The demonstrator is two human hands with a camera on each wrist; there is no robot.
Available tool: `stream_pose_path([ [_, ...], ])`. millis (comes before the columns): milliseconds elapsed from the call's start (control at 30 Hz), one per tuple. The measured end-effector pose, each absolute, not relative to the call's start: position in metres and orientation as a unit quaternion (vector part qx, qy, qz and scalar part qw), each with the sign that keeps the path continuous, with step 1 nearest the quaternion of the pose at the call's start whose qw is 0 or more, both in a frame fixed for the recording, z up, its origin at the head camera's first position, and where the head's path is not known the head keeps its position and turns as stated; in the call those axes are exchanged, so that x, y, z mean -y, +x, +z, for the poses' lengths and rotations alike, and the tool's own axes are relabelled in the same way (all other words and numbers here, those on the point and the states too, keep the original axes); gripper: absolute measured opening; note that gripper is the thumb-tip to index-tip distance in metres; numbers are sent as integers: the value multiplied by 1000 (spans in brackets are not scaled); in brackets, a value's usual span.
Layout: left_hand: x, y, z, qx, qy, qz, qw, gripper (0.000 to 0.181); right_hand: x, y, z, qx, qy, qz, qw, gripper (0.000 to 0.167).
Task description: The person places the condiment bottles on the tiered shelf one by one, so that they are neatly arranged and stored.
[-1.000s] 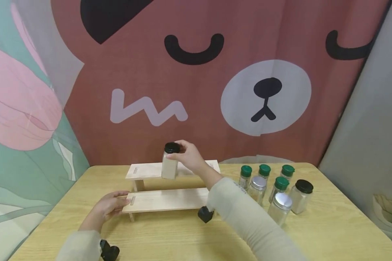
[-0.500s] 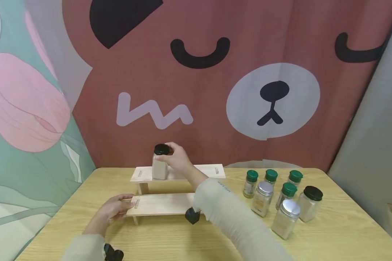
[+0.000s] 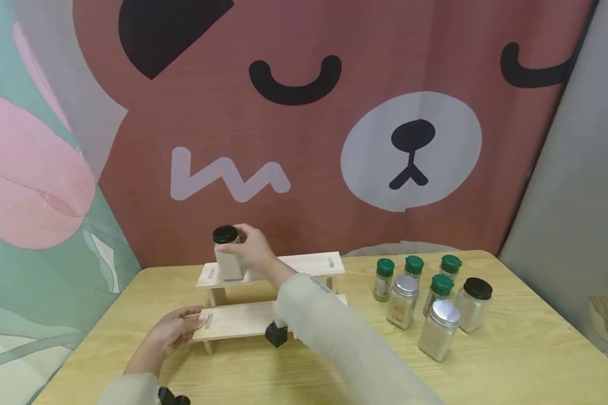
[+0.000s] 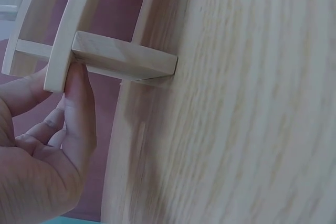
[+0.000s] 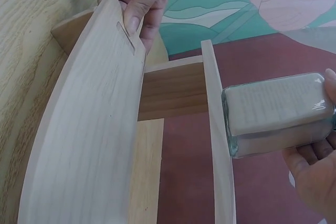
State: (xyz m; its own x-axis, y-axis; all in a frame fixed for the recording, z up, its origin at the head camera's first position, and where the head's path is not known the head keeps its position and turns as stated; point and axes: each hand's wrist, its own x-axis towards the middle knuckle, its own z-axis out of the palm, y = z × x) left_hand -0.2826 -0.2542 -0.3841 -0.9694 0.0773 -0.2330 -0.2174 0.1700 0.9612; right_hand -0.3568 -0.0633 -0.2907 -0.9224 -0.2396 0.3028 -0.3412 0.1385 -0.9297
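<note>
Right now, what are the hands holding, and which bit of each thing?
The right hand holds a black-lidded jar by its upper part, near the lid; the left hand pinches the lower wooden shelf at its left end.

A pale yellow wood-grain counter [image 3: 517,365] bears, towards its right end, four small jars with green lids [image 3: 383,286], two square clear jars with silver lids [image 3: 438,334] and one square black-lidded jar [image 3: 472,309]. Behind: a reddish-brown backdrop [image 3: 314,152] printed with a bear's face; at left, a large pink printed flower [image 3: 35,174].
</note>
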Motion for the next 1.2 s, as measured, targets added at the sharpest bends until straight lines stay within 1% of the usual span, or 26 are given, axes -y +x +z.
stream_pose_path([
  [200,252,-282,-384,-761,-50,638,108,57,70,-358,-291,772,160,615,37,48],
  [433,255,-281,-383,-770,-58,627,102,54,76,-357,-290,772,170,612,32,49],
  [633,251,-283,-385,-766,-59,632,99,54,72,-355,-286,781,176,599,20,49],
  [833,249,-283,-385,-768,-55,631,99,53,58,-350,-281,770,176,613,-3,56],
  [967,250,-282,-385,-770,-61,627,104,53,45,-343,-277,762,169,625,-4,53],
  [1200,251,-280,-384,-773,-52,623,106,54,21,-327,-272,738,166,654,19,44],
])
